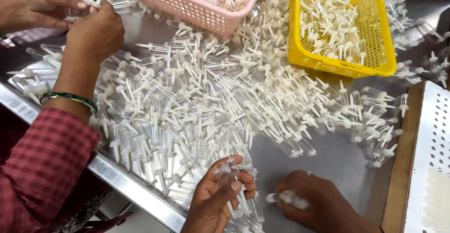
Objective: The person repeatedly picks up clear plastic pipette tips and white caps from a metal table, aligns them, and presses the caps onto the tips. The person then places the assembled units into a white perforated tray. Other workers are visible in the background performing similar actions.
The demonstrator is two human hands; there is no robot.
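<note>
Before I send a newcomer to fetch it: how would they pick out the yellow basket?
On the steel table heaped with clear plastic tubes, look to the far edge, where two mesh baskets stand side by side. The yellow basket is the right one; its neighbour, the pink basket, is paler and sits left.

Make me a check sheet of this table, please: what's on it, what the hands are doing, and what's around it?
Surface: metal table, mostly covered.
Job's things: clear tubes with white caps, heaped loose.
Clutter: pink basket and yellow basket, both holding white parts; holed white tray at right.
Grips: left hand holds several tubes; right hand holds one tube, blurred.
Cables: nothing seen.
Surroundings: co-worker's hand in a checked sleeve holds a bunch of tubes.
</note>
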